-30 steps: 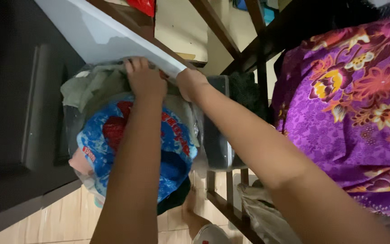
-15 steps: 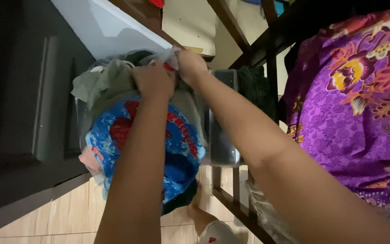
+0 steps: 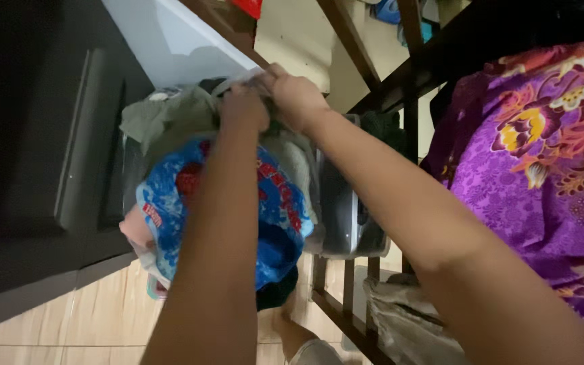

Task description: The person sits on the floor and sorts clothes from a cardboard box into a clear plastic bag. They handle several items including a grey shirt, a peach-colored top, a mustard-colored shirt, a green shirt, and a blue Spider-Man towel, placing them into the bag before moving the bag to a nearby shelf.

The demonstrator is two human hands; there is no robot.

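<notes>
Two hands gathered the mouth of one clear plastic bag (image 3: 144, 253) stuffed with clothes.
The left hand (image 3: 243, 108) and right hand (image 3: 297, 98), touching, pinched its top at twelve o'clock; a blue-and-red printed cloth (image 3: 280, 223) filled the bag's middle.

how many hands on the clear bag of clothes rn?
2. The left hand and the right hand sit side by side, both pinching the gathered top of the clear plastic bag. Fingers are partly hidden in the plastic.
</notes>
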